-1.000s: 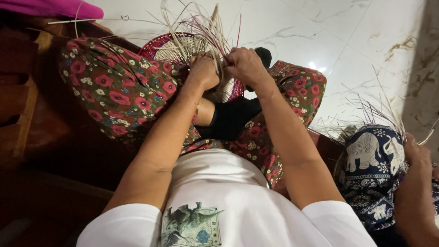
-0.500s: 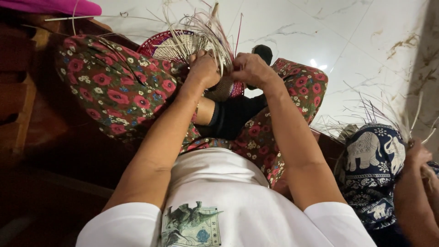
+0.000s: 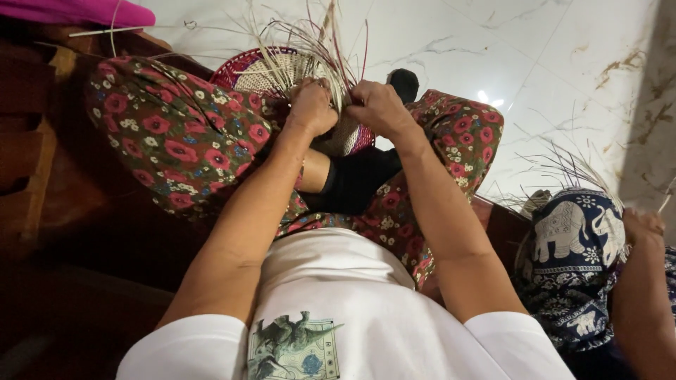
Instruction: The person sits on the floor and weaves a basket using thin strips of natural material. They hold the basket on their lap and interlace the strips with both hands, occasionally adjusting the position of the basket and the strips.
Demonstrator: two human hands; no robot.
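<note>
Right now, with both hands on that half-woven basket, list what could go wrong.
1. Loose strands stick up from the basket toward the face, and might poke it if the head dips closer.
2. The basket rests only on the raised knee; a hard pull by the left hand or right hand may tip it off.
3. Another person's arm works close on the right, so elbows or stray strands could tangle.

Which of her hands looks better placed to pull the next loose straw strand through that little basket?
Probably the right hand: it sits by the loose strands, while the left hand grips the basket rim, steadying it.
</note>
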